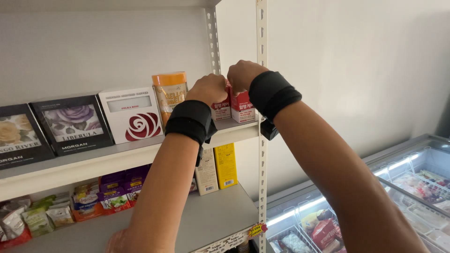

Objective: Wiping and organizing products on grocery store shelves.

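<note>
- The left hand [209,89] is closed over the top of a small red-and-white carton [221,108] near the right end of the upper shelf [93,159].
- The right hand [243,75] is closed over the top of a second red-and-white carton [242,108], just beside the first and next to the perforated upright post [262,28].
- Both cartons stand upright at the shelf's front edge.
- An orange canister [169,93] stands just left of the left hand; beyond it sits a white box with a red rose [132,115].
- Open grey shelf shows on the lower shelf [206,220], right of a yellow box [226,165].
- A glass-topped freezer [403,182] stands lower right.
</note>
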